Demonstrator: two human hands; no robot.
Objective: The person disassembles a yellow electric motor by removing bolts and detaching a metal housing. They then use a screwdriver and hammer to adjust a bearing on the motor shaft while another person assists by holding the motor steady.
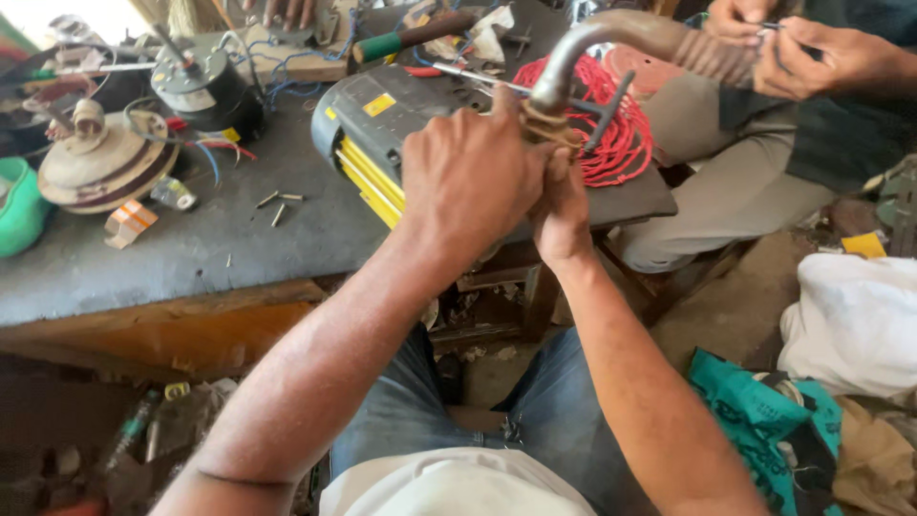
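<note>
Metal pipe [611, 43] end is hidden by both hands [506, 186] clasped tightly around it.

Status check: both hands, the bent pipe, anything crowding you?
Left hand and right hand both closed around the fibre-wrapped end of the bent metal pipe. Pipe raised over the red wire coil. Another person's hands at the pipe's far end.

- A grey surface [191, 248] with a worn wooden front edge fills the left.
- The dirt floor [735, 315] lies on the right, littered near the bottom left.
- Daylight enters at the far left.
- A white sack [850, 325] sits right.
</note>
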